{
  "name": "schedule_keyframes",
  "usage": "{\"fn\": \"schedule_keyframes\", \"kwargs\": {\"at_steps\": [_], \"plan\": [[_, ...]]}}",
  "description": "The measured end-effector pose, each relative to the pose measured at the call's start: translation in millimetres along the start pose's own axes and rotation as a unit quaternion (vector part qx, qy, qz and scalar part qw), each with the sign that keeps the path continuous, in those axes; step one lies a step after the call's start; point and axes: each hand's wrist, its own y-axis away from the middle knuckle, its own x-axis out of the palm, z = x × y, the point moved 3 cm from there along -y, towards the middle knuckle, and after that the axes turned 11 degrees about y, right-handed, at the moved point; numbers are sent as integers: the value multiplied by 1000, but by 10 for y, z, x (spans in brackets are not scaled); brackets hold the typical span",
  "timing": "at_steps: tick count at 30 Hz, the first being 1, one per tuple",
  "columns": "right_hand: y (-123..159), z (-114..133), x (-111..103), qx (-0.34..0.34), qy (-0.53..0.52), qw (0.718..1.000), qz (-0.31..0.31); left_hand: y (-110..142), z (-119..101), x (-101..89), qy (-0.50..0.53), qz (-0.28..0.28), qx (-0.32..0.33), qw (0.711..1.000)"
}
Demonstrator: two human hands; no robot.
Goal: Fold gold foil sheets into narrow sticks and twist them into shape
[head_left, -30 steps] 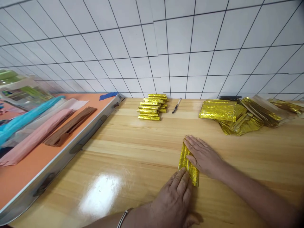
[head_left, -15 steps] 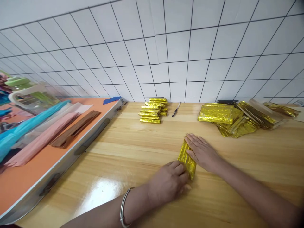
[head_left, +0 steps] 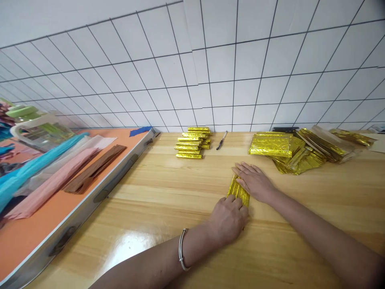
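A narrow folded strip of gold foil paper (head_left: 237,191) lies on the wooden table (head_left: 168,192). My right hand (head_left: 255,181) rests flat on its far end, fingers stretched out and pointing left. My left hand (head_left: 228,218), a bangle on its wrist, covers the strip's near end with fingers curled down onto it; I cannot see whether they grip it.
A stack of folded gold strips (head_left: 192,142) sits near the wall, a pen (head_left: 221,140) beside it. At the back right is a heap of gold foil sheets (head_left: 297,150). On the left, an orange board (head_left: 45,208) carries pink, brown and blue paper bundles.
My left hand slid up along the strip from its near end, fingers curling. The right hand stayed flat on the far end. The camera tilted slightly.
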Motion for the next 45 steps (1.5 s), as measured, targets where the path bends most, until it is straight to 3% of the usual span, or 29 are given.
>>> {"fn": "schedule_keyframes", "kwargs": {"at_steps": [5,10,13,15,17,21,25,31,45], "plan": [[-84,-133,8,14,-19,999,-25,45,-7,-23,0,15,-7,1000],[7,-112,-185,32,-47,996,-64,23,1,-19,4,23,-5,1000],[142,69,-320,-34,-108,988,-108,15,4,-6,3,22,7,1000],[210,203,-309,-125,-135,980,-71,16,2,-5,0,20,13,1000],[245,268,-233,-174,-139,975,-11,23,-7,-14,-2,23,12,1000],[241,248,-120,-180,-126,974,50,96,-53,-43,0,21,-11,1000],[240,240,-167,-173,-124,976,53,331,-104,-14,-10,2,-28,1000],[255,244,-191,-170,-125,976,54,697,-184,88,-27,25,66,997],[243,239,-218,-169,-146,974,45,671,-194,59,1,31,71,997]]}}
